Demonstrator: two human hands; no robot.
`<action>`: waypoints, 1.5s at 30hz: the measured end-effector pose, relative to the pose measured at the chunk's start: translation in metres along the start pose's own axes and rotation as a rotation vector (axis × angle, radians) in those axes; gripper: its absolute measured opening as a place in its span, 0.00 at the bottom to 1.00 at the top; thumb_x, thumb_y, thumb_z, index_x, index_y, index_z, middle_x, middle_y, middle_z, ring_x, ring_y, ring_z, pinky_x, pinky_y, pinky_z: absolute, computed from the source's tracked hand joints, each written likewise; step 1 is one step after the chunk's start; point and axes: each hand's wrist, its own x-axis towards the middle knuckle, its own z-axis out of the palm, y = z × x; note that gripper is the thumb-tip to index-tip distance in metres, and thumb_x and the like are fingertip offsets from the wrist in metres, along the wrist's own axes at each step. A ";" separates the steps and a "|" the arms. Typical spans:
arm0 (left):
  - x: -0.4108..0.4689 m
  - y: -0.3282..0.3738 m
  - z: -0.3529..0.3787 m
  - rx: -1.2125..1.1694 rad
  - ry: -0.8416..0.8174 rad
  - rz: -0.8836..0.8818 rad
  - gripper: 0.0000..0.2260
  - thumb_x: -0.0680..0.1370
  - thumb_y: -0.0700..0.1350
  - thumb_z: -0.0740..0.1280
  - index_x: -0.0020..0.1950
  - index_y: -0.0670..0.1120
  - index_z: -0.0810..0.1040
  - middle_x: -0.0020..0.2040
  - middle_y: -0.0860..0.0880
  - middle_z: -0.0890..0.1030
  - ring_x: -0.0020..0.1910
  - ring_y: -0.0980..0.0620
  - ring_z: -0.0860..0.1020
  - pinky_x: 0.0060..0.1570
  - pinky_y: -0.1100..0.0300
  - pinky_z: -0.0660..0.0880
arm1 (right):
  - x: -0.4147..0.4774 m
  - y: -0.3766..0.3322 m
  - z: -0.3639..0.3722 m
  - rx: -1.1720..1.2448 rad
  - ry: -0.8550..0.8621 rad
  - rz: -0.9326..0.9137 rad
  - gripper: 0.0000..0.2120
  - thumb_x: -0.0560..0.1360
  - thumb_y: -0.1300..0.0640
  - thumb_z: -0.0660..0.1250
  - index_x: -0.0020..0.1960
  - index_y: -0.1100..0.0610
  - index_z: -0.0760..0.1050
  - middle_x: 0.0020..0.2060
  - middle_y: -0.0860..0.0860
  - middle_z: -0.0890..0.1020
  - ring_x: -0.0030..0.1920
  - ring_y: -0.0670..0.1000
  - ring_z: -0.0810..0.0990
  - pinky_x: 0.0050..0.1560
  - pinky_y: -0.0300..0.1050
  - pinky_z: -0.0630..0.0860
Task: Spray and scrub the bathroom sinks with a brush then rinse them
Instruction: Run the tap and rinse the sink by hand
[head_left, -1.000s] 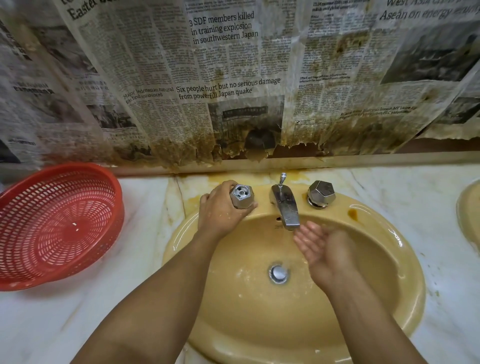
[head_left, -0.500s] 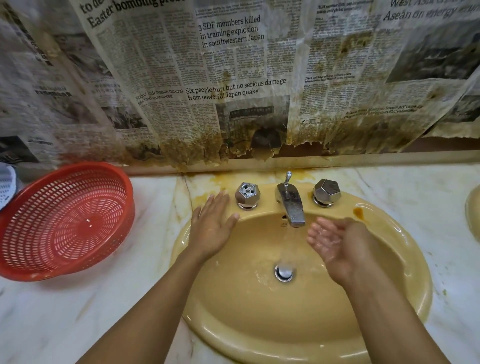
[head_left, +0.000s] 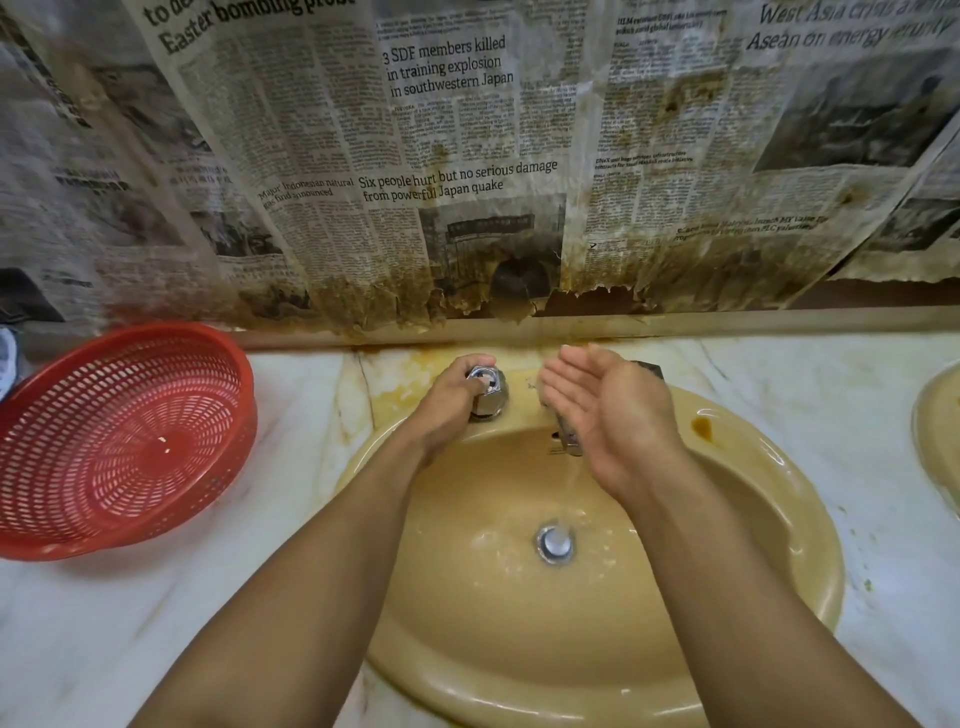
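Left hand (head_left: 447, 402) gripping the left tap handle (head_left: 488, 391) at frame centre, right hand (head_left: 610, 415) open and cupped over the spout (head_left: 569, 441), yellow sink (head_left: 753, 597) below, red basket (head_left: 124, 441) at left.

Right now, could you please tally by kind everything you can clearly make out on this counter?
Sinks: 2 (yellow sink; second sink at right edge)
Tap handles: 2 (left tap handle; right tap handle, partly hidden)
Spout: 1
Drain plug: 1
Red basket: 1
Total: 7

Yellow sink (head_left: 779, 519), red perforated basket (head_left: 78, 493)
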 end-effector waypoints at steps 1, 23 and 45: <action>0.001 0.001 -0.002 0.001 -0.001 -0.013 0.13 0.85 0.38 0.60 0.61 0.54 0.78 0.60 0.45 0.80 0.52 0.49 0.80 0.53 0.56 0.78 | 0.002 0.004 -0.010 0.004 0.111 -0.030 0.13 0.84 0.61 0.60 0.60 0.67 0.78 0.53 0.62 0.85 0.53 0.56 0.86 0.59 0.49 0.82; -0.008 -0.002 0.010 0.196 0.097 0.102 0.11 0.87 0.45 0.56 0.65 0.53 0.75 0.64 0.51 0.76 0.57 0.52 0.74 0.46 0.66 0.70 | 0.021 0.065 -0.062 0.471 0.104 0.516 0.21 0.87 0.54 0.53 0.67 0.70 0.71 0.54 0.69 0.83 0.58 0.68 0.82 0.63 0.58 0.77; -0.036 -0.052 -0.030 1.385 0.037 0.263 0.35 0.83 0.66 0.46 0.85 0.50 0.44 0.85 0.52 0.39 0.83 0.51 0.38 0.79 0.40 0.42 | -0.002 0.030 0.024 -0.192 -0.179 0.073 0.15 0.85 0.60 0.59 0.68 0.67 0.74 0.62 0.61 0.81 0.63 0.58 0.81 0.67 0.53 0.77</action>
